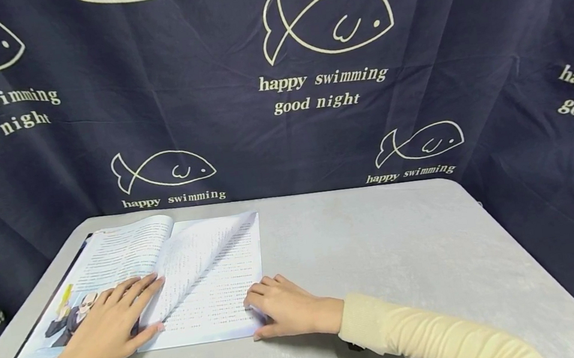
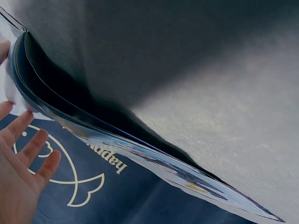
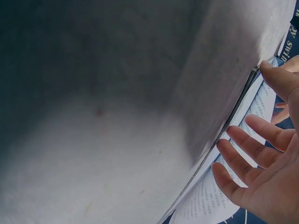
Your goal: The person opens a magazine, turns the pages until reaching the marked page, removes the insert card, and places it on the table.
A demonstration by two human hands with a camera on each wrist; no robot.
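Note:
An open book (image 1: 217, 309) lies on the left of the table, text on its right page and an illustration of a suited figure (image 1: 69, 322) on its left page. One leaf (image 1: 183, 259) is raised and curls over toward the spine, its upper corner still reaching the right side. My left hand (image 1: 113, 326) rests spread across the lower left page and the spine, its fingertips against the curled leaf. At the book's lower right edge, my right hand (image 1: 288, 309) touches the page margin with loosely bent, spread fingers (image 3: 236, 156); its thumb is near the bottom corner.
The grey table (image 1: 383, 251) extends to the right of the book. A dark blue curtain (image 1: 231, 89) with fish drawings and lettering hangs behind and at both sides. In the left wrist view, the page stack (image 2: 51, 105) bulges near the spine.

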